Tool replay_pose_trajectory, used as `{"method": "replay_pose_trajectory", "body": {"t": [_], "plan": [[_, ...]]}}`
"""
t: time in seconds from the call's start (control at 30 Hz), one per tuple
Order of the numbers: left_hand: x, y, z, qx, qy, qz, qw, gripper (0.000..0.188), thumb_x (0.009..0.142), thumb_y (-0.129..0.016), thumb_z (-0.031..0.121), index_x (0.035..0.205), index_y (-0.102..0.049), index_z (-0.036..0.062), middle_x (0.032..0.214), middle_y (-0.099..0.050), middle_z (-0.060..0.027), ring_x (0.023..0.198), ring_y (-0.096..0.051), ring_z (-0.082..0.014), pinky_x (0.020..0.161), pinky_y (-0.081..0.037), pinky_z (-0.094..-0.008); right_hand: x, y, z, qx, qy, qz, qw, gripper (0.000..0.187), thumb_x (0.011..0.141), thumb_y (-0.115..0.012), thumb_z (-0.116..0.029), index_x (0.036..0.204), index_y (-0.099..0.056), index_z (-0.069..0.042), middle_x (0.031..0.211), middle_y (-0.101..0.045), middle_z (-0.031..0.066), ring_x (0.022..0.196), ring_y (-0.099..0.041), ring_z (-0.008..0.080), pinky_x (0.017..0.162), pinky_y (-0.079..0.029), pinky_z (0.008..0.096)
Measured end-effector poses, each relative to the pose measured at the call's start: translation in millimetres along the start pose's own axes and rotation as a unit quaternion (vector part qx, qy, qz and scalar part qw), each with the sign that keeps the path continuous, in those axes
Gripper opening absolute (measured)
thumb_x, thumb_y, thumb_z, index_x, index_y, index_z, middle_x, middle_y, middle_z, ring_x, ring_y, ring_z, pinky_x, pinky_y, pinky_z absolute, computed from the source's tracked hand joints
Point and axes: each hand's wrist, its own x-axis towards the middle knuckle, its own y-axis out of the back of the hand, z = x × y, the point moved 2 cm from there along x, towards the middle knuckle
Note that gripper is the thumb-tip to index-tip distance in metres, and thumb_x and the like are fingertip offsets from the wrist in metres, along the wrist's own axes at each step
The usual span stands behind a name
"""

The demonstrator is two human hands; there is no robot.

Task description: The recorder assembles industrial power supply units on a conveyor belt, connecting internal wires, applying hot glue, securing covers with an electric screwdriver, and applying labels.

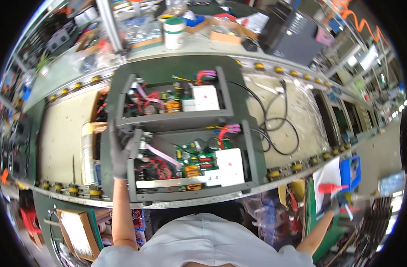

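Note:
Two dark grey open-topped metal cases with circuit boards inside lie one behind the other on a dark green board (181, 64). The near case (190, 196) shows a copper coil, red wires, a white block and a pale strip across its front. Wiring and a white block also fill the far case (177, 116). My left hand (120, 151), in a grey glove, is closed round the left end of the near case, beside a black part. Far to the right, my right hand (331, 208) is smeared by motion near a red bottle (330, 188) over the side bench.
Black cables (286, 120) loop out of the cases to the right. Yellow-and-black rollers (297, 166) line both rails of the conveyor. A blue bin (350, 171) stands at right, and a white tub with a green lid (174, 35) stands on the back shelf.

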Motion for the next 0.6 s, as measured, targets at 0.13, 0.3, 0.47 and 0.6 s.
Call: {"method": "replay_pose_trajectory", "body": {"t": [0.13,0.3,0.47,0.6], "plan": [[-5,-1,-9,0.013,0.124,-0.027,0.992,0.071,0.087,-0.066,0.000,0.148,-0.028,0.0015,0.130,-0.057,-0.0126,0.110,-0.060,-0.0164,0.094,-0.051,-0.0303,-51,40,29,0.693,-0.426,-0.107,0.572,0.042,0.093,-0.054,-0.016,0.132,-0.054,-0.002,0.127,-0.059,0.0150,0.112,-0.059,0.0319,0.095,-0.046,0.0466],[5,-4,-9,0.120,0.097,-0.018,0.988,0.044,0.087,-0.070,0.011,0.127,-0.054,0.0049,0.121,-0.058,-0.0121,0.107,-0.062,-0.0194,0.088,-0.052,-0.0317,-154,162,68,0.623,-0.565,0.077,0.536,0.040,0.095,-0.056,-0.020,0.128,-0.056,0.003,0.126,-0.061,0.0170,0.111,-0.061,0.0304,0.094,-0.048,0.0433],[7,-22,-7,0.308,0.035,0.021,0.951,0.056,0.083,-0.072,0.040,0.124,-0.054,0.0068,0.121,-0.051,-0.0189,0.105,-0.060,-0.0405,0.088,-0.049,-0.0452,-160,327,130,0.746,-0.453,0.383,0.304,0.037,0.094,-0.062,-0.015,0.126,-0.057,0.003,0.125,-0.062,0.0162,0.113,-0.060,0.0262,0.096,-0.049,0.0363],[1,-38,-13,0.249,0.080,-0.010,0.965,0.058,0.086,-0.068,0.039,0.129,-0.050,0.0043,0.122,-0.049,-0.0234,0.110,-0.055,-0.0421,0.092,-0.048,-0.0456,-102,483,208,0.734,-0.239,0.584,0.251,0.035,0.093,-0.061,0.000,0.126,-0.054,0.008,0.126,-0.060,0.0164,0.113,-0.059,0.0235,0.101,-0.046,0.0340]]}}
